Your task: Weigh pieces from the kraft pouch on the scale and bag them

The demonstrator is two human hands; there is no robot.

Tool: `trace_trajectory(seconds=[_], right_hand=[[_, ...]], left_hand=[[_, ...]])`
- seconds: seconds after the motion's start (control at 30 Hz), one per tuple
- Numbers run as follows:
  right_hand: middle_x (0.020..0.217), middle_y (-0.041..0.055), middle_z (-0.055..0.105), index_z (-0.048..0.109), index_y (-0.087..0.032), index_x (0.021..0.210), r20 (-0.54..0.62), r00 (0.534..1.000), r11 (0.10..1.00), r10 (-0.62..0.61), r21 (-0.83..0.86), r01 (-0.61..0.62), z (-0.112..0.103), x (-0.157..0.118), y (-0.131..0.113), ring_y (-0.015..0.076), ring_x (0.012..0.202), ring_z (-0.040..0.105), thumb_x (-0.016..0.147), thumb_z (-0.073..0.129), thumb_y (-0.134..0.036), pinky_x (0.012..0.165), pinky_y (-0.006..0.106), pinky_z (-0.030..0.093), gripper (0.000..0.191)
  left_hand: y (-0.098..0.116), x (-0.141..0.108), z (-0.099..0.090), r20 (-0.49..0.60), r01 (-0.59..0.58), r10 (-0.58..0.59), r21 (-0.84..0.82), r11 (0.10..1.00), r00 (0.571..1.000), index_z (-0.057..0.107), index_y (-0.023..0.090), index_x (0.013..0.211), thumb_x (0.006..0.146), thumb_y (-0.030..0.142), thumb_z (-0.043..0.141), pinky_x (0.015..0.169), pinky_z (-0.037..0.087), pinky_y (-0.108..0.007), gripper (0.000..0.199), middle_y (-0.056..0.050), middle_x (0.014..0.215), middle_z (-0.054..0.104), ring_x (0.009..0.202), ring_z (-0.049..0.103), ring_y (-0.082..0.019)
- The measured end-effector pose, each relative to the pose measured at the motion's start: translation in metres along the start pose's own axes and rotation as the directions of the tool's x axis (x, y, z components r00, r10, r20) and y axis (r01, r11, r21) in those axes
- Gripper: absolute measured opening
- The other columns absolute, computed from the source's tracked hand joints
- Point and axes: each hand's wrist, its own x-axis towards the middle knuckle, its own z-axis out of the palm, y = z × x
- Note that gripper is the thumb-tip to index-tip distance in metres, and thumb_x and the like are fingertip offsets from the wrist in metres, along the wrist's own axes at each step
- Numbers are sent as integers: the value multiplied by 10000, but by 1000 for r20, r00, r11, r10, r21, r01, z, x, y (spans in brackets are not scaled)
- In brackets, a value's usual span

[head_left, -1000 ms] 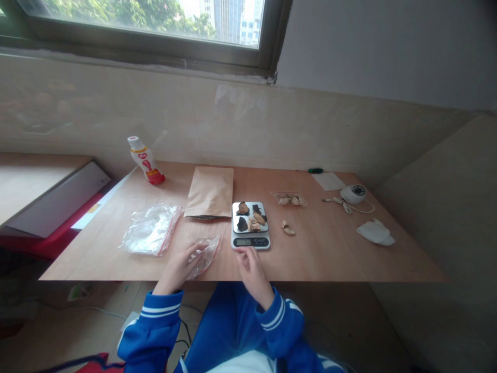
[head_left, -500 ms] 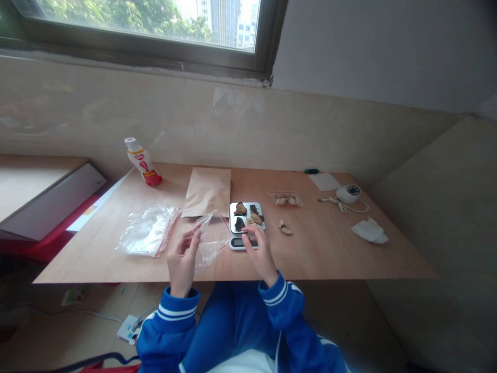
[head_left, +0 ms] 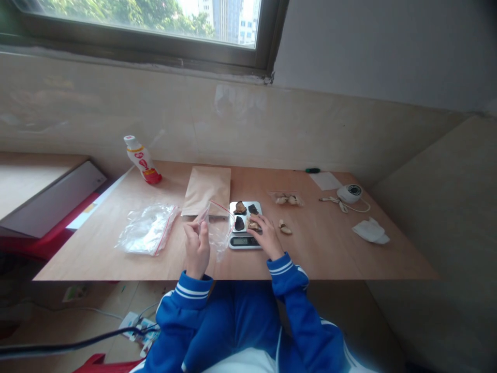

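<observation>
My left hand [head_left: 197,248] pinches the edge of a clear zip bag [head_left: 219,235] with a red seal line. The bag hangs beside a small white kitchen scale [head_left: 245,242] with a dark display. On the scale's plate lie a brown dried piece [head_left: 239,207], a black dried piece [head_left: 239,223] and another dark piece [head_left: 253,209]. My right hand [head_left: 267,237] reaches over the plate's right side, its fingers closed around a pale dried piece [head_left: 253,225] that they partly hide. Two similar pale pieces [head_left: 285,228] rest on the table just right of the scale.
A stack of clear zip bags [head_left: 147,230] lies on the left, with a brown paper pouch [head_left: 207,189] behind. A bottle [head_left: 143,160] stands at the back left. A small filled bag [head_left: 286,199], a white dome camera [head_left: 349,193] and crumpled tissue [head_left: 370,231] lie to the right.
My left hand has moved right, bringing the clear zip bag closer to the scale. My right hand has shifted right and forward onto the pale piece, uncovering the display.
</observation>
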Motion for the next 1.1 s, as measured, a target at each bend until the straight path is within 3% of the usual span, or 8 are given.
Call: trace_trajectory(seconds=[0.17,0.43,0.57,0.63,0.7,0.8,0.93,1.1], right_hand=[[1204,65,618,686,-276,1094,-14,999,998,-30,58,31,-7,0,-5,259,1167,541,801,659,-254,1012,437,440,295],[1111,75,648,724,-265,1024,-76,995,967,69,250,-47,-12,1,-9,260,1084,586,770,694,-358,974,435,462,272],[1148,82,664,677,-226,1110,52,980,726,193,663,-179,-27,7,-43,236,1062,612,767,698,-440,944,414,497,404],[1134,70,679,648,-223,1155,180,970,565,165,789,-242,-35,10,-66,215,1021,636,782,680,-476,937,408,510,452],[1090,53,698,653,-228,1143,277,957,506,89,814,-283,-40,14,-86,194,959,656,777,681,-488,905,386,530,450],[1053,40,713,689,-229,1071,354,934,635,45,712,-300,-39,18,-104,182,889,671,761,703,-443,817,341,557,377],[1109,44,701,678,-246,1119,267,963,894,38,422,-152,-31,16,-116,223,955,663,753,716,-307,860,383,531,372],[1280,47,621,600,-260,1239,307,929,913,-206,403,70,-32,10,-125,232,1161,585,864,597,-359,988,387,455,388]], left_hand=[[1,-6,6,28,33,-32,-58,998,999,510,166,1101,929,507,352,922,429,-364,413,-144,1223,594,1113,576,-227],[1,-12,10,77,87,-79,-114,990,994,452,203,1037,930,488,376,1016,413,-380,314,-149,1290,589,1216,542,-229],[-2,-13,15,138,53,-32,-152,987,990,404,221,969,928,476,385,1060,395,-412,259,-167,1320,558,1255,515,-228],[-4,-14,18,172,36,-8,-159,987,985,401,216,970,922,494,385,1077,380,-433,282,-183,1349,522,1274,497,-235],[-5,-16,21,191,11,24,-179,984,981,405,207,985,914,530,379,1075,382,-447,332,-194,1366,496,1282,489,-245],[-4,-21,23,171,-35,74,-222,974,983,420,192,1033,904,585,352,1059,400,-447,419,-198,1355,499,1276,494,-253],[-2,-27,24,100,25,5,-292,956,995,431,186,1145,912,596,314,1028,429,-438,486,-185,1365,493,1248,519,-247],[-7,-31,24,58,136,-123,-405,904,991,475,176,1198,912,591,326,1085,376,-383,525,-146,1401,465,1301,465,-222]])
